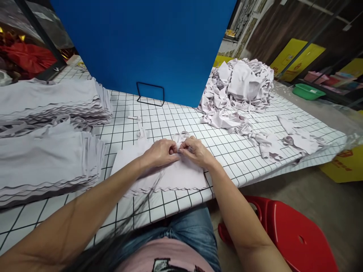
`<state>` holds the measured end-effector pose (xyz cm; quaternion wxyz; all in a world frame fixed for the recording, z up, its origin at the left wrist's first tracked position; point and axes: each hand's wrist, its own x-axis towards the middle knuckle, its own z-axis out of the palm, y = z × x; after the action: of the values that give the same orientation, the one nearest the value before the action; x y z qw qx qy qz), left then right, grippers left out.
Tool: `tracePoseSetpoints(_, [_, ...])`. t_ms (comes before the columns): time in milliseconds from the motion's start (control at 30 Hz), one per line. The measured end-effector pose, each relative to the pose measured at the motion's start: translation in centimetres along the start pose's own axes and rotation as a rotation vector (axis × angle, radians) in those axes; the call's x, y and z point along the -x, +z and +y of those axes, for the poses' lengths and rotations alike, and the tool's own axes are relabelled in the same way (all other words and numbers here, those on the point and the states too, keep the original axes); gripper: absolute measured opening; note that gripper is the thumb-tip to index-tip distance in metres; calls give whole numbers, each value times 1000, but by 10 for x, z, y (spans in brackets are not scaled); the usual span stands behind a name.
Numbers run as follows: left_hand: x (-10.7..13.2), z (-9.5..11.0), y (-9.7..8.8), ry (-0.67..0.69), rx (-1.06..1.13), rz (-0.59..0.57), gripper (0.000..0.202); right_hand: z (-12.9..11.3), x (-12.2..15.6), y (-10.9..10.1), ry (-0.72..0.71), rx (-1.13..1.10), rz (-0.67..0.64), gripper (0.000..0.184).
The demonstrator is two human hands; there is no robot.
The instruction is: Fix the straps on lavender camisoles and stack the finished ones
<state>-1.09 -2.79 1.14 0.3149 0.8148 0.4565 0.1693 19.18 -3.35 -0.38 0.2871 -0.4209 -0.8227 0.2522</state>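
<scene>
A pale strappy garment (170, 177), like a camisole, lies flat on the checked tablecloth with its wavy edge toward me. My left hand (162, 152) is closed in a pinch at its upper edge, where a strap joins. Right beside it my right hand (196, 151) pinches the same spot, thumb and fingers pressed together. Between the fingertips a small bit shows, too small to make out. A looped strap (181, 135) sticks up behind my hands, and another strap (139, 126) stretches away on the left.
Two neat stacks of like garments, a near stack (42, 158) and a far stack (45, 96), lie at left. A large blue panel (147, 45) stands behind a black wire frame (151, 104). A tangled garment heap (244, 83) lies back right. A red stool (300, 230) stands below right.
</scene>
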Motion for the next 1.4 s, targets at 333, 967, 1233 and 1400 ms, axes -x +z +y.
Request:
tracePoseSetpoints(333, [-4,-7,12,-80,62,-8,19,0,-1,3,-97,10,-39,9])
tracePoseSetpoints(967, [-4,3,11,-170,115,-14,17,-2,0,0,-126,108,-112,8])
tracePoseSetpoints(1233, [-4,3,11,-155,100,-29,23,-12,-3,-5,-157,322,-168,14])
tracePoseSetpoints(1400, [-5,3,10,-147,75,-48,26,-21,-11,-12,-244,496,-261,22])
